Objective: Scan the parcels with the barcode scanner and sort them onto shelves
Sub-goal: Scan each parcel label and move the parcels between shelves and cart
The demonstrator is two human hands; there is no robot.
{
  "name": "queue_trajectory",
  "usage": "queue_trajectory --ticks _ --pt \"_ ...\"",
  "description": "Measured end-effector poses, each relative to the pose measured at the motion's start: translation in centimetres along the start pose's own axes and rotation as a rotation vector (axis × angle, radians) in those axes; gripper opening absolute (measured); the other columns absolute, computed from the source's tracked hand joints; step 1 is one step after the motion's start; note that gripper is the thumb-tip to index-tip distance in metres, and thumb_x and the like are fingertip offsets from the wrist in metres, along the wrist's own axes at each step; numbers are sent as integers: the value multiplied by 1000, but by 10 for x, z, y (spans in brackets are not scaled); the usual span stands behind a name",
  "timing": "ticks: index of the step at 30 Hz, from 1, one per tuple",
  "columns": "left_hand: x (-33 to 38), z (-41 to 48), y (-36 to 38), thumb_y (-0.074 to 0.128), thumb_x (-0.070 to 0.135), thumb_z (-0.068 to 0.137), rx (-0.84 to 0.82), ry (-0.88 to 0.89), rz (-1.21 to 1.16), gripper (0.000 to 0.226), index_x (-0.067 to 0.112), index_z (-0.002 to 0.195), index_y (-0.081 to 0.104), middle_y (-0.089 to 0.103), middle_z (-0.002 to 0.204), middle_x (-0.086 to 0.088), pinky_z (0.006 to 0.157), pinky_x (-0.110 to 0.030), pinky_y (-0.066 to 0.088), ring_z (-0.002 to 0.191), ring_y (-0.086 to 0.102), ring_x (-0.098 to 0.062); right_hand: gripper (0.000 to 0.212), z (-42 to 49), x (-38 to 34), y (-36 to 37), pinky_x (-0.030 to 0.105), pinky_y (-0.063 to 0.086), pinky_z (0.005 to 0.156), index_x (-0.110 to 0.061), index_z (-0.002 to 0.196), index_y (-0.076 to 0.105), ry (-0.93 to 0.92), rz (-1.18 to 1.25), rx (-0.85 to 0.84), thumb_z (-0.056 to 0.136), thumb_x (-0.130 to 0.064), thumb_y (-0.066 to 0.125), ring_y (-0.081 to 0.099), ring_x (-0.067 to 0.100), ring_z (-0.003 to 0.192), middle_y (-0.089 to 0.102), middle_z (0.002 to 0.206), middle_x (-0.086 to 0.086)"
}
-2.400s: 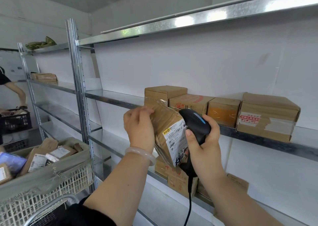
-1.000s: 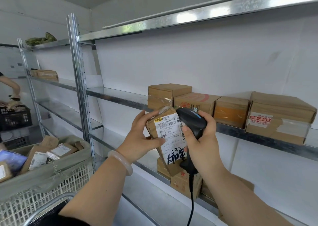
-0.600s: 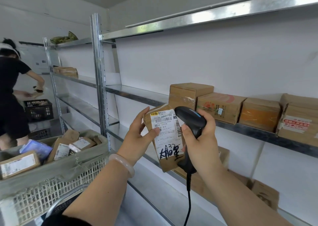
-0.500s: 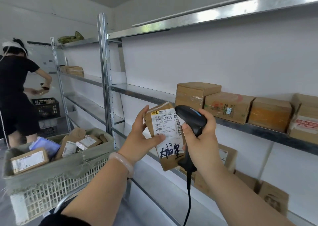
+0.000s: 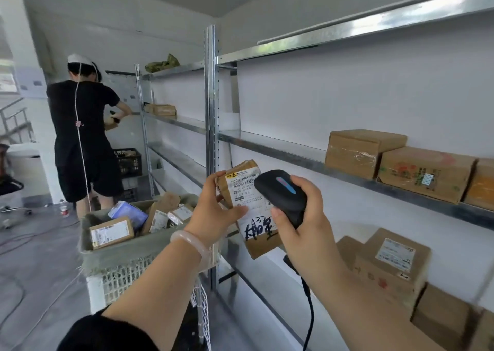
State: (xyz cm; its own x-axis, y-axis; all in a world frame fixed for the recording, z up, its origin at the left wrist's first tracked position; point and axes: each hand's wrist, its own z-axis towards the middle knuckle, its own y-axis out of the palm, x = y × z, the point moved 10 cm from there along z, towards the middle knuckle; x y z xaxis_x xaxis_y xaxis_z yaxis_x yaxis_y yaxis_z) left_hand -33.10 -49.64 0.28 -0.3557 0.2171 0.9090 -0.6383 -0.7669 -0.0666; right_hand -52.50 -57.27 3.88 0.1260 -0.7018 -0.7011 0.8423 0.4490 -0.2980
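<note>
The brown parcel [image 5: 248,206] is held up in front of the metal shelves [image 5: 294,152], its white label with black handwriting facing the camera. The left hand [image 5: 213,214] grips its left edge, thumb laid across the label. The right hand [image 5: 302,211] is wrapped around the black scanner [image 5: 283,195], whose head sits just over the label's right side; its cable [image 5: 307,305] hangs down. Cardboard boxes [image 5: 401,163] line the shelf to the right. A basket [image 5: 128,254] of parcels sits on the left, and another person [image 5: 85,134] stands beyond it.
</note>
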Motion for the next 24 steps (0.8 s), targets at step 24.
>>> queue_trajectory --ticks 24 --pt "-43 14 -75 87 19 65 156 -34 146 80 46 124 41 58 129 -3 88 -34 58 108 64 -11 53 -13 -21 80 12 49 82 -50 123 22 -89 -125 -152 92 -33 61 59 4 100 53 116 -18"
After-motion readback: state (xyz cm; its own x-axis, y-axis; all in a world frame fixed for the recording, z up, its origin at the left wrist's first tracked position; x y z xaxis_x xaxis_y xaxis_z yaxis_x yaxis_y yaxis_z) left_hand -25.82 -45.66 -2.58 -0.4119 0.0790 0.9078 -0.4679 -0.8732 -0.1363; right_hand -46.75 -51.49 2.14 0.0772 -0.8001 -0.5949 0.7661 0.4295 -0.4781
